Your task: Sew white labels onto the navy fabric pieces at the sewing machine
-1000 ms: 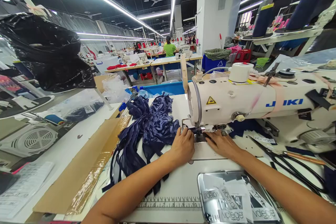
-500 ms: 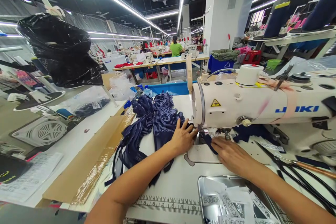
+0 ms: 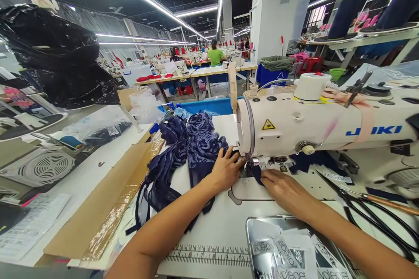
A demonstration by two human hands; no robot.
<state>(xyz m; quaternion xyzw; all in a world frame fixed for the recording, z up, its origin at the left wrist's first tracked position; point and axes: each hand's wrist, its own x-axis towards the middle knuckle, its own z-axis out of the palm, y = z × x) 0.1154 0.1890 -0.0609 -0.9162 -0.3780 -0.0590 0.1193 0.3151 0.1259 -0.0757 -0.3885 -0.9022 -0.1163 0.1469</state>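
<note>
A sewing machine (image 3: 288,126) stands in front of me. My left hand (image 3: 227,169) lies just left of its needle area, fingers stretched out and a little apart on the edge of the dark navy fabric. My right hand (image 3: 283,188) is at the right of the presser foot (image 3: 251,168), its fingers closed on the edge of a small navy fabric piece (image 3: 256,175) on the machine bed. The machine head partly hides the fingertips. Beside my left hand, a heap of navy lace and fabric pieces (image 3: 204,144) spreads over the table.
A metal tray (image 3: 249,244) of printed white labels (image 3: 291,248) sits near my right forearm. Black-handled scissors (image 3: 369,209) lie at the right. Cardboard (image 3: 98,205) runs along the left. A black plastic bag (image 3: 55,56) covers something upper left. A person in green (image 3: 215,56) sits farther off.
The view has shifted slightly. The small navy piece under my right hand shows less length in front of the presser foot. Both hands stay close to the needle area.
</note>
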